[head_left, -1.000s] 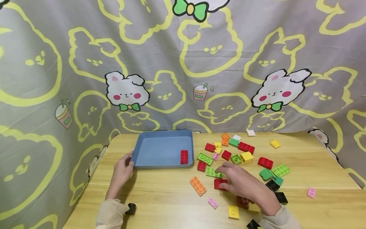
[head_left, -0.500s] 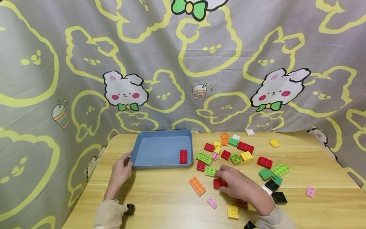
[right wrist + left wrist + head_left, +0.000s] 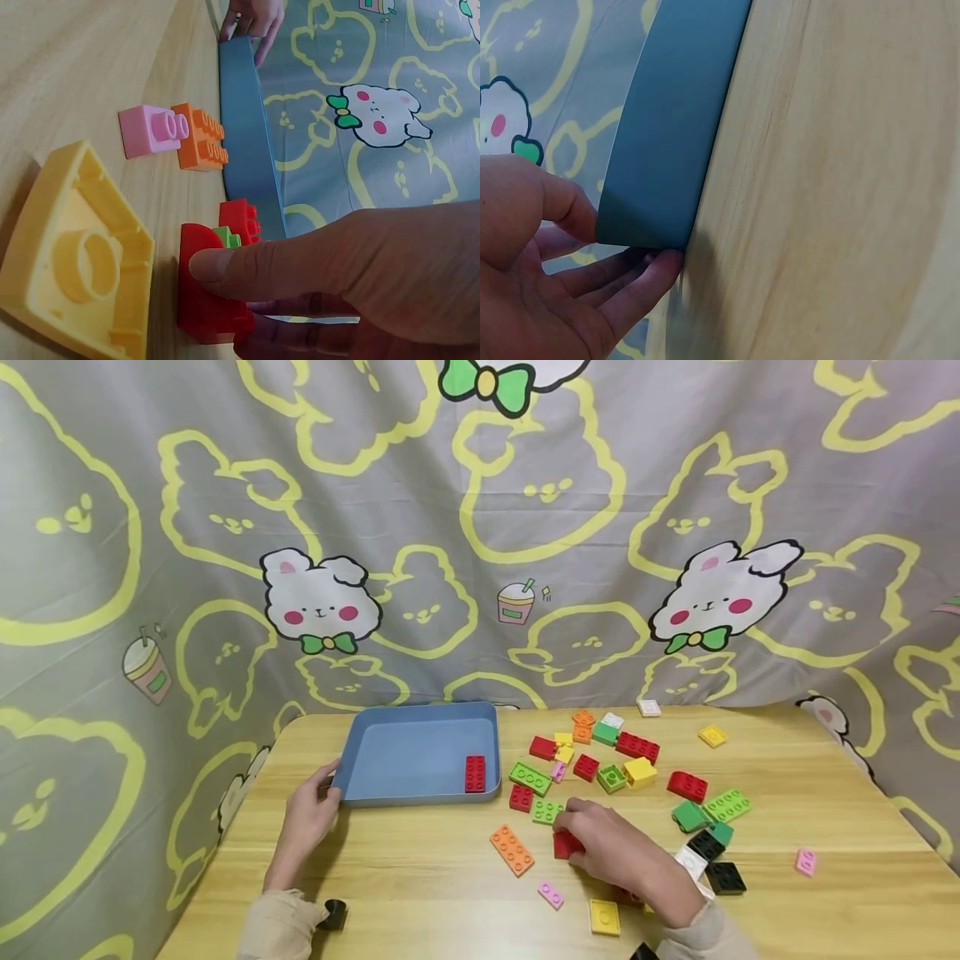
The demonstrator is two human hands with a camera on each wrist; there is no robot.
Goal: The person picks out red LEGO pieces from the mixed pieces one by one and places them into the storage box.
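Red brick (image 3: pixel 566 845) partly behind R hand (image 3: pixel 611 847), black pc (image 3: pixel 644 952) partly past btm edge, both in head-cam view.

Tray (image 3: pixel 405 760) on table (image 3: pixel 420 877), brick (image 3: pixel 475 774) inside, loose bricks (image 3: pixel 586 767) right, curtain (image 3: pixel 442 527) behind

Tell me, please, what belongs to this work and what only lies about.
Seemingly in the work:
- red rounded brick, in right fingers
- blue tray, held by left fingers
- red eight-stud brick, inside tray

Apparently lying about:
- orange eight-stud brick
- pink two-stud brick
- upturned yellow brick
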